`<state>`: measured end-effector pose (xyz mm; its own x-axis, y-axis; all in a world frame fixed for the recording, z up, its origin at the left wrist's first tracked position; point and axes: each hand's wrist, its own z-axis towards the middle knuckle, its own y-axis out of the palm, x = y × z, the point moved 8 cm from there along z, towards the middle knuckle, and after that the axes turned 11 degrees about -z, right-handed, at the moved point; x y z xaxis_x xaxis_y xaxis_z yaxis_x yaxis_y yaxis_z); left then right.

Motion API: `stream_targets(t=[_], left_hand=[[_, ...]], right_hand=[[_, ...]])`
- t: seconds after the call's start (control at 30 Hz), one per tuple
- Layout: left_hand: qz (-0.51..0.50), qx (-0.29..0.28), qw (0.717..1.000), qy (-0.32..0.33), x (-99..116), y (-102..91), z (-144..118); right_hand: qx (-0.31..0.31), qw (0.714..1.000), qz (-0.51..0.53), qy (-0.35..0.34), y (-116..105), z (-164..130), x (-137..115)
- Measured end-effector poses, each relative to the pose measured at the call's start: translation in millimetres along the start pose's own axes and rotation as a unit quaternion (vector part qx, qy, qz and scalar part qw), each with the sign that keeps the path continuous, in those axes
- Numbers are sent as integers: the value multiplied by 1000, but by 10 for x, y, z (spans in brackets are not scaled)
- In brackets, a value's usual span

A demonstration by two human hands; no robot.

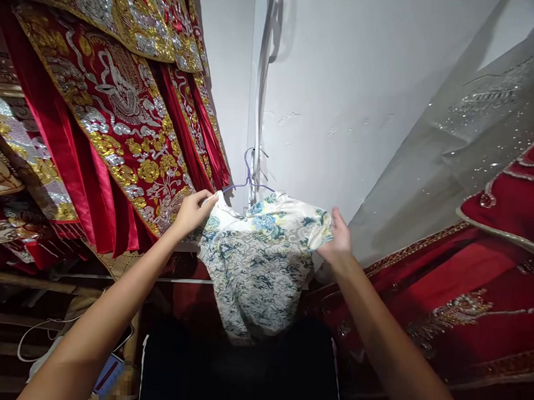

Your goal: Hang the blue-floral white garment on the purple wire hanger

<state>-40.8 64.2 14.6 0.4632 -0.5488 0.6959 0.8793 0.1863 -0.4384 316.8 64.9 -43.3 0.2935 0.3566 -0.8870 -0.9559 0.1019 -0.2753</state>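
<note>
We see the left hand [194,210] pinching the shoulder edge of a pale floral dress [259,258], thumb and fingers closed on the cloth right where the end of a thin wire hanger [249,175] pokes out. The right hand [338,241] grips the opposite sleeve edge, fingers curled around the fabric from behind. Both arms reach up and forward, and between them the shoulders of the dress are pulled out wide, so the cloth lies flat across the hanger instead of bunching at the neck.

The dress hangs in the middle of the view, its collar at the hanger's hook, its blue-green cloud and flower pattern facing us, the lower part falling loose and narrowing toward a dark surface [242,370] below. The hanger's hook rises against the white wall [342,97], near some cables [264,58] that run down the corner; what the hook catches on we cannot tell.

To the left, red robes with gold and silver embroidery [116,111] hang packed in overlapping layers, touching the left hand's side of the dress. To the right, a red beaded garment [489,280] and a sheer sequinned veil [464,132] slope away. Low on the left lie a white cord [35,337] and wooden rails [33,281].
</note>
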Motion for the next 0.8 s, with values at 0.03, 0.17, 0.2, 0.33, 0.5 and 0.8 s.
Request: stream_targets(t=[0.03, 0.17, 0.2, 0.33, 0.5, 0.8], left_hand=[[19, 6, 1000, 5, 39, -10, 5], [72, 50, 996, 22, 177, -59, 140], [73, 59, 995, 19, 180, -69, 182], [49, 56, 997, -7, 59, -43, 214], [-130, -66, 989, 11, 7, 293, -119], [-329, -248, 911, 24, 955, 913, -506]], right_hand=[[10, 999, 41, 16, -85, -15, -50], [7, 985, 171, 37, -103, -29, -505], [-11, 983, 183, 24, -20, -31, -665], [-186, 969, 154, -50, 524, -195, -1159], [-382, 908, -122, -118, 1059, -611, -855], [8, 858, -404, -317, 1205, -638, -261]])
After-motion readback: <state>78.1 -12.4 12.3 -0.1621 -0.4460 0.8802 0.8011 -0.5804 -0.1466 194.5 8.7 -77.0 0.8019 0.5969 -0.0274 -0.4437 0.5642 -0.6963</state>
